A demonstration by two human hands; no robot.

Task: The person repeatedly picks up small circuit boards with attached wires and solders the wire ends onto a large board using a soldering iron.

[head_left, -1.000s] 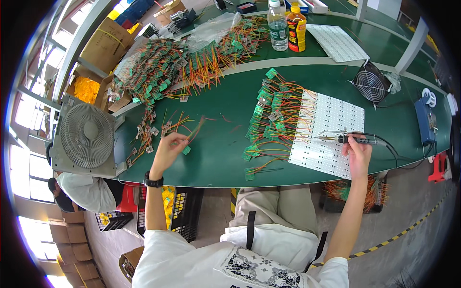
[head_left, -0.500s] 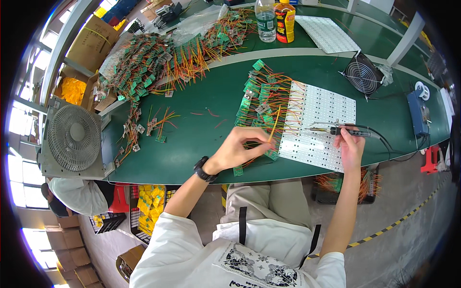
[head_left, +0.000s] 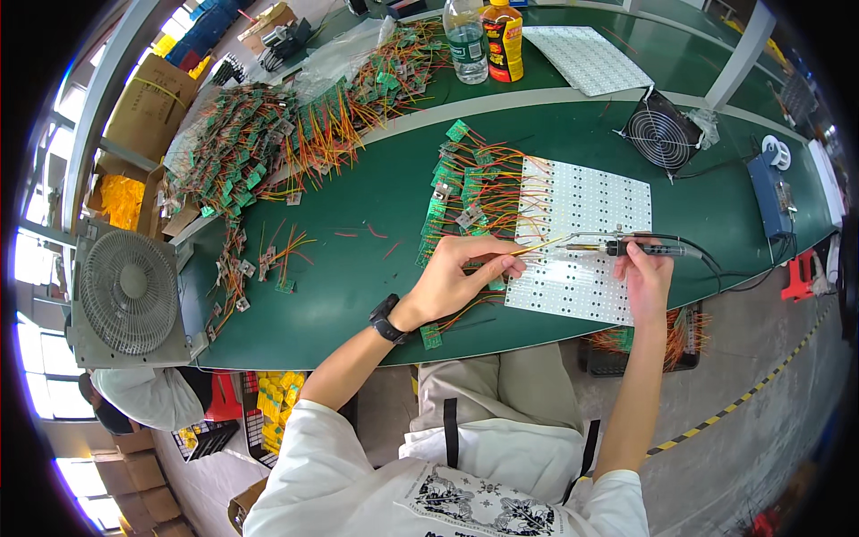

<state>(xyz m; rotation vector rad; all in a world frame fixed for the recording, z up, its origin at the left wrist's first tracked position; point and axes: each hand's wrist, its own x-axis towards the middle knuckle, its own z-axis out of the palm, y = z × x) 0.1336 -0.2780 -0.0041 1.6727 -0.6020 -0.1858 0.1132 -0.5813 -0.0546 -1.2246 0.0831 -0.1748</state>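
My left hand, a dark watch on its wrist, pinches a thin yellow wire between thumb and fingertips. This wire points right across the white perforated panel. In my right hand is a soldering iron, with a thin metal feed tube above it and black cables trailing right. Its tip is at or just beside the wire's far end; contact cannot be made out. Along the panel's left edge lie rows of small green circuit boards, their red and yellow wires reaching onto the panel.
A large heap of wired boards covers the back left. A grey fan stands at the left edge. Behind the panel are a small black fan, a second panel and two bottles. A blue soldering unit sits far right.
The yellow wire in my left hand has swung from pointing up to pointing right, toward the iron's tip. The whole view has shifted slightly; my right hand still holds the iron over the panel.
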